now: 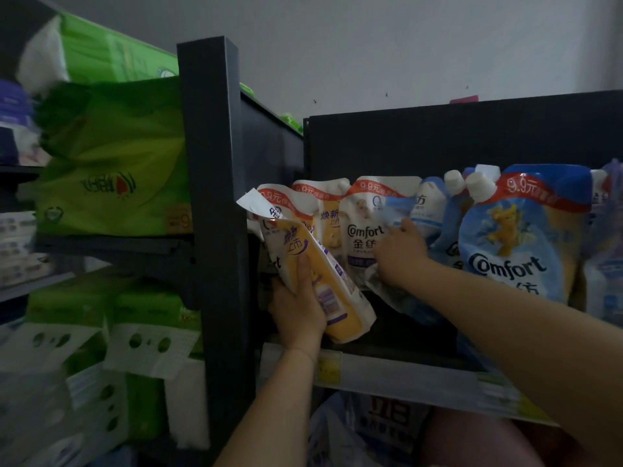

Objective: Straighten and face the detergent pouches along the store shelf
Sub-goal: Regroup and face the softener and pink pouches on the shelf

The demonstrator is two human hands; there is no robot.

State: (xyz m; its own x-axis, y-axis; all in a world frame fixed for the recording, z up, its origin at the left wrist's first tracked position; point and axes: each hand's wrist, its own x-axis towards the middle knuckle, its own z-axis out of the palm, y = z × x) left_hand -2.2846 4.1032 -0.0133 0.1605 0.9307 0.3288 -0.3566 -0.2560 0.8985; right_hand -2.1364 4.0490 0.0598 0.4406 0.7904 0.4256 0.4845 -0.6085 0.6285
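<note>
left hand (296, 308): fingers curled round tilted yellow-white plastic detergent pouch (323, 274), left end of dark metal shelf (421, 335) | right hand (397, 254): among upright blue plastic pouches (512, 237), grip blurred, cannot tell

Found plain grey wall (371, 45) above black back panel (438, 139); noted dark upright post (215, 163) at left, green packs (114, 170) beyond, dim lighting throughout.
</note>
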